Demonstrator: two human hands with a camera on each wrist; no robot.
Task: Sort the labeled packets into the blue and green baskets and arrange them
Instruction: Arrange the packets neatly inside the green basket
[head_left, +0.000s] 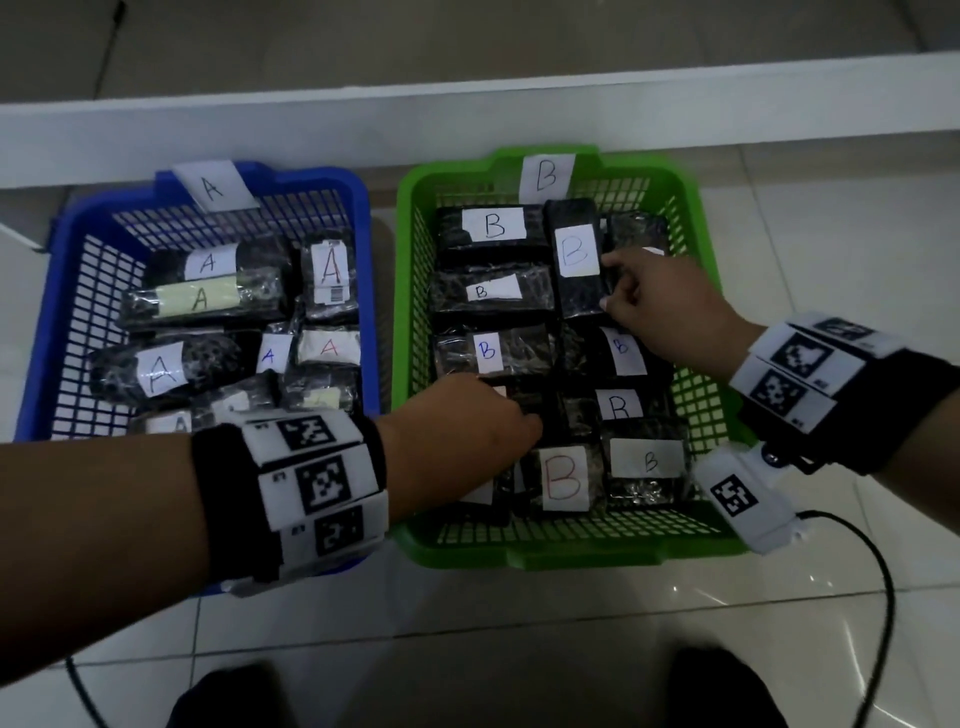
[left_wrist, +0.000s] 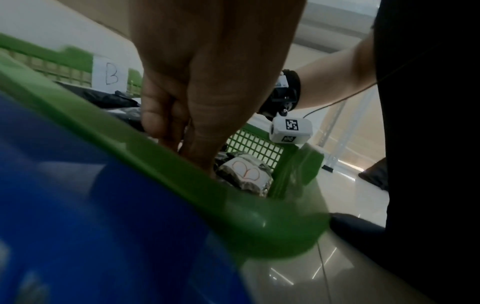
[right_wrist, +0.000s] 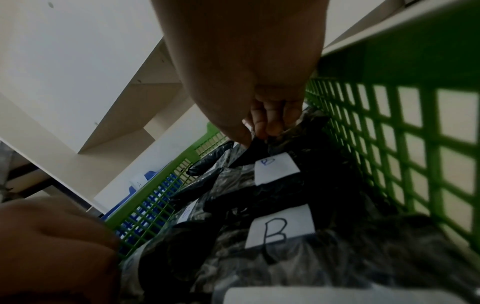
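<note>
From the head camera, the green basket (head_left: 691, 208), tagged B, holds dark packets all lettered B; left of it, the blue basket (head_left: 67, 270), tagged A, holds the A packets, so sorting looks finished and only straightening remains. Inside the green basket's far half, the right hand (head_left: 660, 306) pinches the edge of an upright B packet (head_left: 576, 260), probably to square it. The left hand (head_left: 462, 431) reaches over its near-left side. The left wrist view shows straight left fingers (left_wrist: 197, 144) pushed down among packets, gripping nothing visible. The right wrist view shows curled fingertips (right_wrist: 270, 125) nipping black wrapping.
</note>
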